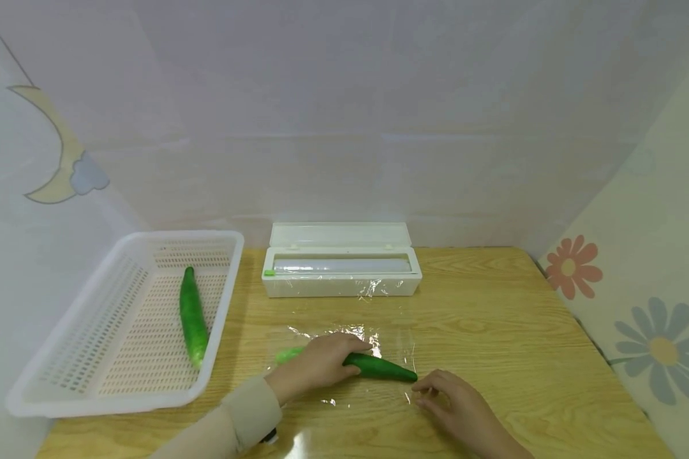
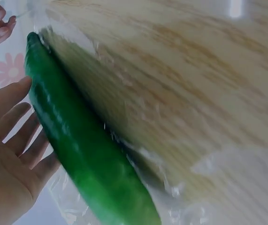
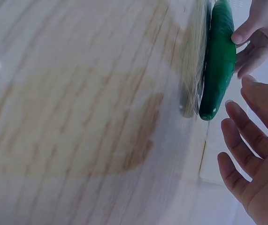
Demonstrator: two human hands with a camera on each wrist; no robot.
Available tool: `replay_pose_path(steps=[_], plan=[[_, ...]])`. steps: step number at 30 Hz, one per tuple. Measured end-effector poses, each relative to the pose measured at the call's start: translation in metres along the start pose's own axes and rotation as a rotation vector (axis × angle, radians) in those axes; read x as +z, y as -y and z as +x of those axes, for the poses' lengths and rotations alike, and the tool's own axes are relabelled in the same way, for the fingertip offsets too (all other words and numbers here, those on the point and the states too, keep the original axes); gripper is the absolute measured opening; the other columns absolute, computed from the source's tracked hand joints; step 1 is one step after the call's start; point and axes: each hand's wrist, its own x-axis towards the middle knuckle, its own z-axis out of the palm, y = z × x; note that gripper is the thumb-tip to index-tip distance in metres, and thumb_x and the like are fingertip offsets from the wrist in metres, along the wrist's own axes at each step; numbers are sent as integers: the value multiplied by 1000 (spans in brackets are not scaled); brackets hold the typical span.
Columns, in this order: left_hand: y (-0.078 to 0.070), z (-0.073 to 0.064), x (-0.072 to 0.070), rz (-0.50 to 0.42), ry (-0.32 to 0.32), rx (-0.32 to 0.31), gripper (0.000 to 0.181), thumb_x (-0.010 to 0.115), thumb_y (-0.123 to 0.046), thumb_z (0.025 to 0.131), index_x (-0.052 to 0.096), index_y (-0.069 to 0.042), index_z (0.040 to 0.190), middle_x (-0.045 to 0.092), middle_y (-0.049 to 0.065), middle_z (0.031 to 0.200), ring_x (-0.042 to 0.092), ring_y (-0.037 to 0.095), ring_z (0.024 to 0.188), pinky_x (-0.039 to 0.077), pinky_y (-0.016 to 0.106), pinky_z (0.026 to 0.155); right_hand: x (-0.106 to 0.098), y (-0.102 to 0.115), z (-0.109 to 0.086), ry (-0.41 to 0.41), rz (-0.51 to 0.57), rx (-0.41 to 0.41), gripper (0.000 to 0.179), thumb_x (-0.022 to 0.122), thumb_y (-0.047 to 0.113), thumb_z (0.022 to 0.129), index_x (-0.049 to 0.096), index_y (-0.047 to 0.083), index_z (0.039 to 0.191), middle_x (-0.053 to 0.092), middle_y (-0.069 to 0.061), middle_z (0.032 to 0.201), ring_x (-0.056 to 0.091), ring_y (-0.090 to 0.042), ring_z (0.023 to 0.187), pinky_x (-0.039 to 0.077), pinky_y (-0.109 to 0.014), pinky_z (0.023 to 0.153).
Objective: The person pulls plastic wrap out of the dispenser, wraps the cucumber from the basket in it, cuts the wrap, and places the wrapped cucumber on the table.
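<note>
A green cucumber (image 1: 381,368) lies aslant on a sheet of clear cling film (image 1: 373,338) spread over the table. My left hand (image 1: 321,360) reaches over its middle and holds it, with the thumb on the near side. In the left wrist view the thumb of the left hand (image 2: 7,154) touches the cucumber (image 2: 72,126), and some fingertips are hidden behind it. Just off the cucumber's right tip is my right hand (image 1: 456,405), its fingers loosely bent. Nothing shows between the fingers of the right hand (image 3: 260,150) in the right wrist view.
Behind the film stands a white cling film dispenser (image 1: 341,285), lid raised, with a roll (image 1: 341,265) inside and a green slider (image 1: 269,273) at its left. At left, a white plastic basket (image 1: 221,319) holds another cucumber (image 1: 192,319). Patterned cloth walls surround the wooden table (image 1: 494,306).
</note>
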Motion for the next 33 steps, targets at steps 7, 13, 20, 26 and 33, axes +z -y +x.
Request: replay_pose_path(steps=[7,13,20,26,33], plan=[[6,-26,-14,8,-80,13,35,74,-25,90,68,-22,124,64,-3,126,59,18,119,53,39,94,-1,0,3,15,-5,14,30,83,1,75,69,16,96,66,12,89,59,-7,77,54,-27,67],[10,-58,-17,-6,-151,48,24,75,-21,89,72,-20,113,68,-6,114,61,14,108,54,35,91,0,-2,2,16,-3,-1,29,82,0,75,69,17,95,66,13,89,59,-4,77,53,-24,67],[20,-96,-14,-18,-160,-9,21,76,-18,86,73,-20,107,68,-9,108,62,13,103,56,34,86,1,-7,-2,53,-8,42,26,82,4,78,70,19,95,64,15,90,58,-1,77,53,-22,66],[36,-124,-7,-54,-201,-10,23,79,-16,84,72,-18,105,67,-10,106,63,13,99,56,34,84,-2,-12,-7,105,40,80,23,80,8,82,69,20,98,65,13,93,57,-1,79,52,-24,66],[52,-141,-2,-78,-210,-49,24,79,-18,82,72,-20,105,66,-12,105,63,12,99,55,36,86,-4,-15,-6,158,66,108,20,79,12,84,69,21,100,65,12,95,56,-2,79,51,-24,66]])
